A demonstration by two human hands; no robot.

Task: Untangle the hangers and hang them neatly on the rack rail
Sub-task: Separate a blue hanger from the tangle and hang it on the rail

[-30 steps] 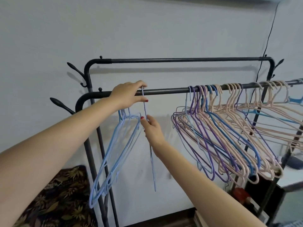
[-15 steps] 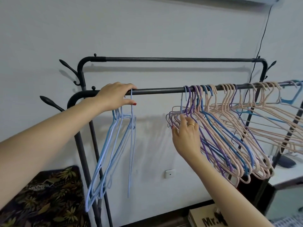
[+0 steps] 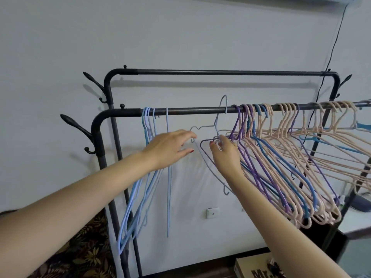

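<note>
**Freeing one grey hanger from the bunch**

My right hand [image 3: 225, 152] pinches the grey hanger [image 3: 215, 127] just below its neck, at the left edge of the tangled bunch [image 3: 291, 157] on the front rail [image 3: 190, 111]. My left hand [image 3: 170, 149] is wide, with fingers straight, and its fingertips [image 3: 191, 136] reach the left shoulder of this hanger; whether they already touch the wire I cannot tell.

The grey hanger's hook [image 3: 224, 102] stands above the front rail and does not sit on it. Its long axis runs nearly along the rail, but tilted, with the left shoulder high and the lower bar going down to the right, behind my right wrist. The hook opens toward the right.

To do this step well, I think I should keep the hanger lifted and pull it left, along the rail, and away from the purple hangers [image 3: 243, 137] just beside it, so that its bar does not catch their loops. The left hand can steady the free shoulder. Then I turn it across the rail and set the hook down between the bunch and the light blue hangers [image 3: 148, 125], which already hang near the rail's left end.
</note>
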